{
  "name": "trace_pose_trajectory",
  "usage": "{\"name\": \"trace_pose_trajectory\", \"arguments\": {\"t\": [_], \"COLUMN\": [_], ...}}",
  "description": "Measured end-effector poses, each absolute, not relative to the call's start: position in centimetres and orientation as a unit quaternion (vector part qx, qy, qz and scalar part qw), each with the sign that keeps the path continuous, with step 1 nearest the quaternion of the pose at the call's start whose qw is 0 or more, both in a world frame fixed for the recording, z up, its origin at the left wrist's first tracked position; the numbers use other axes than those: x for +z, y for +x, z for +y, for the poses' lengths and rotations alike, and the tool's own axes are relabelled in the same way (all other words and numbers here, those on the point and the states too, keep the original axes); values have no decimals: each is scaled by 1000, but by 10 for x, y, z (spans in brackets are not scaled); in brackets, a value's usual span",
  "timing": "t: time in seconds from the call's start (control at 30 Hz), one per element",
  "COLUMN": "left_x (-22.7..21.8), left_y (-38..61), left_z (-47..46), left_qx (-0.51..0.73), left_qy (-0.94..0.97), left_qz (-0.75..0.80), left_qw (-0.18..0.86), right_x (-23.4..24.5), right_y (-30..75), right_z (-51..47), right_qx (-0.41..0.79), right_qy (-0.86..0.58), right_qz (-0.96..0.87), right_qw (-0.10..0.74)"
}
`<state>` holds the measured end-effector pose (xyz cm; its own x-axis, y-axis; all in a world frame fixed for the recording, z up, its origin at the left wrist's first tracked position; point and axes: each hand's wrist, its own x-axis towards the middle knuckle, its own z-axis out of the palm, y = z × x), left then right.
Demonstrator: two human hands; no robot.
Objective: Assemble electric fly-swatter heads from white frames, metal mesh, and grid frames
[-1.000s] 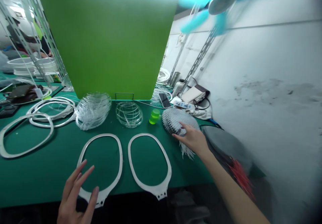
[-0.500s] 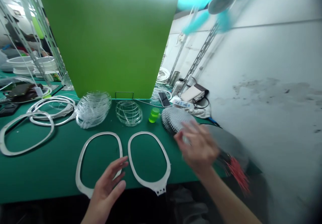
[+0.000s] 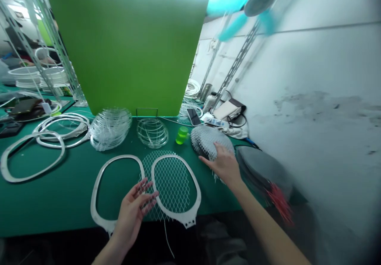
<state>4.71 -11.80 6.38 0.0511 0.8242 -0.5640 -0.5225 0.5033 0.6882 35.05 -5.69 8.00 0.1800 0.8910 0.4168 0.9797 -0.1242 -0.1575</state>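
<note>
Two white oval racket frames lie side by side on the green table (image 3: 59, 193): the left frame (image 3: 99, 185) and the right frame (image 3: 195, 191). A sheet of silver wire mesh (image 3: 172, 181) now lies over the right frame. My left hand (image 3: 135, 211) rests with spread fingers on the mesh's left edge, between the two frames. My right hand (image 3: 224, 163) lies flat, fingers apart, on a domed stack of mesh sheets (image 3: 205, 140) at the table's right end.
Behind the frames sit two piles of clear plastic guards (image 3: 110, 130) (image 3: 152, 132), a small green bottle (image 3: 181, 135) and a phone (image 3: 194, 117). More white frames (image 3: 32, 157) lie at left. A green board (image 3: 127, 46) stands upright behind. Grey discs (image 3: 262, 169) sit right of the table.
My right hand carried a mesh sheet from the stack, dropped it on the right frame and returned to the stack. My left hand moved right onto the mesh's edge.
</note>
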Motion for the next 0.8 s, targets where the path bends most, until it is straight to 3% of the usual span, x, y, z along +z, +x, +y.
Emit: {"name": "trace_pose_trajectory", "arguments": {"t": [0.1, 0.2, 0.33, 0.5, 0.63, 0.73, 0.8], "left_x": [73, 79, 82, 78, 69, 62, 57], "left_y": [27, 3, -20, -33, -50, -62, -67], "left_z": [-120, -124, -128, -129, -133, -135, -135], "left_qx": [512, 540, 563, 586, 610, 624, 632], "left_qy": [126, 102, 97, 92, 90, 104, 107], "left_qz": [506, 527, 545, 543, 532, 524, 522], "left_qw": [683, 648, 614, 595, 580, 570, 563], "right_x": [73, 77, 97, 133, 146, 130, 108], "right_y": [376, 381, 394, 433, 410, 345, 304], "right_z": [-41, -42, -32, -3, -15, -58, -92], "right_qx": [-90, -89, -200, -311, -456, -464, -405], "right_qy": [-761, -767, -798, -761, -643, -507, -455], "right_qz": [-633, -629, -561, -549, -575, -689, -759], "right_qw": [106, 94, 91, 151, 221, 231, 228]}}
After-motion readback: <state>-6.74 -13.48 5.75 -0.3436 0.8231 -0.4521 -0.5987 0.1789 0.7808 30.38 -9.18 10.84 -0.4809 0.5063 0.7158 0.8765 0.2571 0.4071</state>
